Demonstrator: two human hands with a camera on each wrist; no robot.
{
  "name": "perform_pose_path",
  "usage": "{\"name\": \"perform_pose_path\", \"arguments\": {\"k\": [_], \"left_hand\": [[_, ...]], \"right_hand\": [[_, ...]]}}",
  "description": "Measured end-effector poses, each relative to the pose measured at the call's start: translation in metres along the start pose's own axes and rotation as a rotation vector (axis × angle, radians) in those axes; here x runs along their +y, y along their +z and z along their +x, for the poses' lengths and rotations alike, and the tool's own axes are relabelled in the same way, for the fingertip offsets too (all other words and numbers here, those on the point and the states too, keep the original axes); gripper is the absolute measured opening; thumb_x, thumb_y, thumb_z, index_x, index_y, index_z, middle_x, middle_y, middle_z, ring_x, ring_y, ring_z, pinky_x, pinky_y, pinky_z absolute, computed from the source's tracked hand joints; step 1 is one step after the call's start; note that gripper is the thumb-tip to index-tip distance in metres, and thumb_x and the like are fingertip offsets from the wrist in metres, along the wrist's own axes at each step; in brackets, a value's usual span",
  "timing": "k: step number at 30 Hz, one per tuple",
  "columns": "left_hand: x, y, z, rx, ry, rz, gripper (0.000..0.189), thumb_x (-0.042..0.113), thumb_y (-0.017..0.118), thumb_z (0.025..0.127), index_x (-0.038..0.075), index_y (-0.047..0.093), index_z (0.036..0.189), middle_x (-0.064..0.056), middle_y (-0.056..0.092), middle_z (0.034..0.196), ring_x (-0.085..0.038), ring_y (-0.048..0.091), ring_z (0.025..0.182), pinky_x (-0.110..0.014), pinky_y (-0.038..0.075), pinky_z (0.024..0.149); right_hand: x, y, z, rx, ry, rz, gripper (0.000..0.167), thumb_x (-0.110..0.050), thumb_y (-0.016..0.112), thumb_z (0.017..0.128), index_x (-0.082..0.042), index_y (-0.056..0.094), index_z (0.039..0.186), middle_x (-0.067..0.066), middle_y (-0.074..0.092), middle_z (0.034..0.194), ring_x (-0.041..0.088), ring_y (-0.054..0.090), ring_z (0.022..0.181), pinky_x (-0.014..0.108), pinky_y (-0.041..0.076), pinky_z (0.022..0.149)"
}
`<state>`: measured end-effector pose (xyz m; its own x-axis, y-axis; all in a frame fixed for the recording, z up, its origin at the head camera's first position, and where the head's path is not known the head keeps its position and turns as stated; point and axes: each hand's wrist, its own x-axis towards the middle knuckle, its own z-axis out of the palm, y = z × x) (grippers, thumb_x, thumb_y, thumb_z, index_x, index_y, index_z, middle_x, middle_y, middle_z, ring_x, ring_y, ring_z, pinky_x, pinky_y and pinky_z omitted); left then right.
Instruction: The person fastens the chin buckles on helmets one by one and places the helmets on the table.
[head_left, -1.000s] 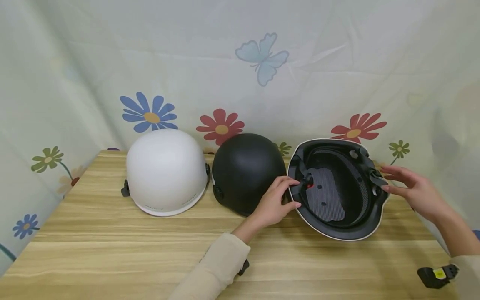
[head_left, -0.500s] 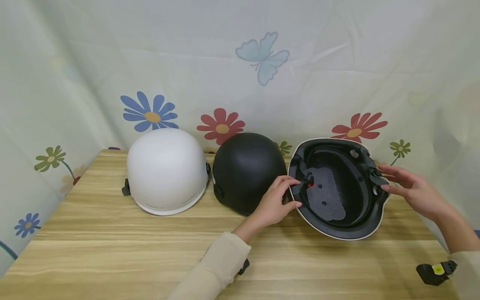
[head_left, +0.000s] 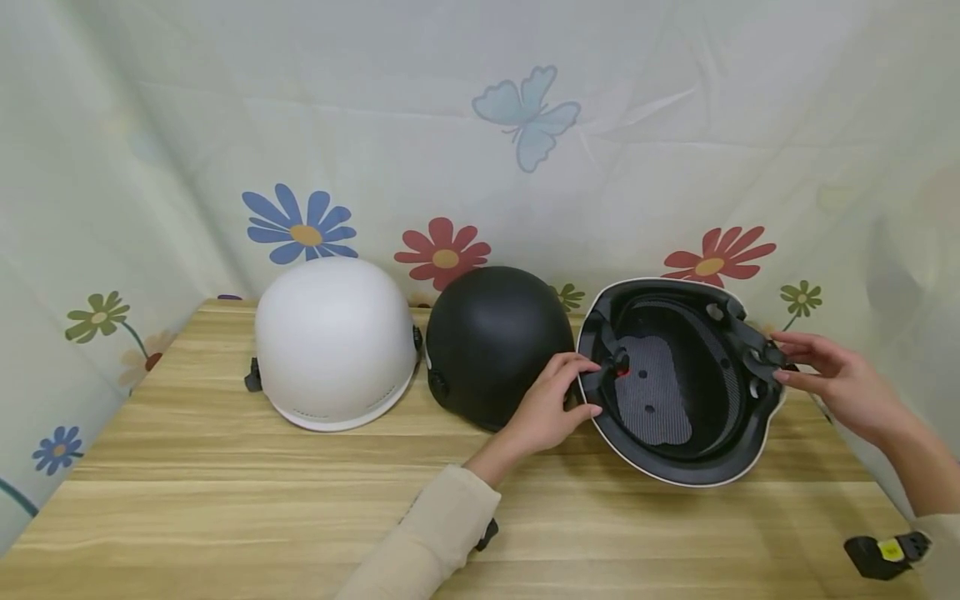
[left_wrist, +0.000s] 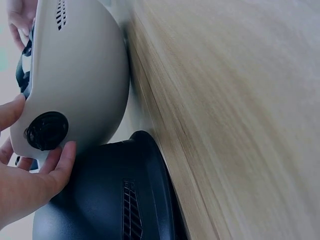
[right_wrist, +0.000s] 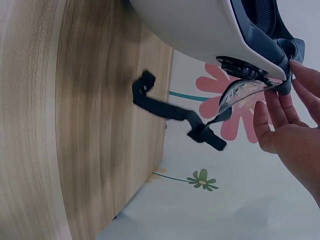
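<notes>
A white helmet [head_left: 660,392] lies upturned at the right of the table, its black padded inside facing me. My left hand [head_left: 547,408] grips its left rim; in the left wrist view, fingers lie beside a round black knob [left_wrist: 47,131] on the shell. At the right rim my right hand [head_left: 843,379] pinches a black chin strap [head_left: 757,354] between thumb and fingers. The right wrist view shows a loose black strap end [right_wrist: 165,109] hanging outside the shell, with a clear, film-like piece [right_wrist: 242,95] near the knob.
A black helmet [head_left: 495,342] stands dome up, touching or nearly touching the upturned one. Left of it is another white helmet [head_left: 333,342], also dome up. All are on a wooden table [head_left: 225,500] before a flowered curtain [head_left: 375,125].
My right hand has moved slightly right, drawing the strap outward over the rim. The upturned helmet has shifted a little with it. My left hand has stayed in place.
</notes>
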<state>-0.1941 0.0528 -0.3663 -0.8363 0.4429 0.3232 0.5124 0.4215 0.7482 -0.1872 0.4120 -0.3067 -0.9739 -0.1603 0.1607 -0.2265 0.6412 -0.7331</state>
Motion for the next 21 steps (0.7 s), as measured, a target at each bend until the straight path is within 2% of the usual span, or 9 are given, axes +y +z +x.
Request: {"name": "perform_pose_path", "arguments": {"k": [4, 8, 15, 21], "left_hand": [[0.0, 0.0, -0.0006, 0.003, 0.007, 0.0, 0.044, 0.019, 0.068, 0.084, 0.015, 0.052, 0.124, -0.002, 0.041, 0.13, -0.016, 0.04, 0.122, -0.029, 0.033, 0.1], [-0.0017, 0.0005, -0.0005, 0.006, 0.012, -0.006, 0.043, 0.019, 0.067, 0.084, 0.015, 0.051, 0.124, -0.002, 0.041, 0.13, -0.015, 0.04, 0.121, -0.029, 0.034, 0.099], [-0.0031, 0.0012, -0.0001, 0.007, 0.015, -0.012, 0.043, 0.02, 0.067, 0.084, 0.016, 0.051, 0.125, -0.001, 0.041, 0.13, -0.015, 0.04, 0.122, -0.029, 0.033, 0.1], [-0.0032, 0.0017, -0.0003, 0.008, 0.01, -0.013, 0.043, 0.02, 0.067, 0.084, 0.016, 0.051, 0.124, -0.001, 0.041, 0.13, -0.015, 0.04, 0.121, -0.029, 0.033, 0.1]], "right_hand": [[-0.0006, -0.0011, -0.0018, 0.032, 0.021, -0.017, 0.03, -0.009, 0.058, 0.09, -0.012, 0.052, 0.119, -0.015, 0.053, 0.096, -0.005, 0.051, 0.084, 0.01, 0.041, 0.067], [0.0004, -0.0019, -0.0034, 0.037, 0.026, -0.053, 0.024, -0.01, 0.058, 0.09, -0.003, 0.053, 0.112, -0.016, 0.056, 0.094, -0.004, 0.049, 0.086, 0.01, 0.039, 0.067], [0.0012, -0.0015, -0.0056, 0.045, 0.034, -0.089, 0.026, -0.013, 0.059, 0.09, -0.002, 0.053, 0.113, -0.02, 0.053, 0.096, -0.004, 0.045, 0.088, 0.011, 0.039, 0.066], [0.0043, -0.0008, -0.0088, 0.018, 0.017, -0.064, 0.026, -0.009, 0.059, 0.089, -0.003, 0.051, 0.113, -0.019, 0.05, 0.101, -0.005, 0.05, 0.086, 0.01, 0.043, 0.067]]}}
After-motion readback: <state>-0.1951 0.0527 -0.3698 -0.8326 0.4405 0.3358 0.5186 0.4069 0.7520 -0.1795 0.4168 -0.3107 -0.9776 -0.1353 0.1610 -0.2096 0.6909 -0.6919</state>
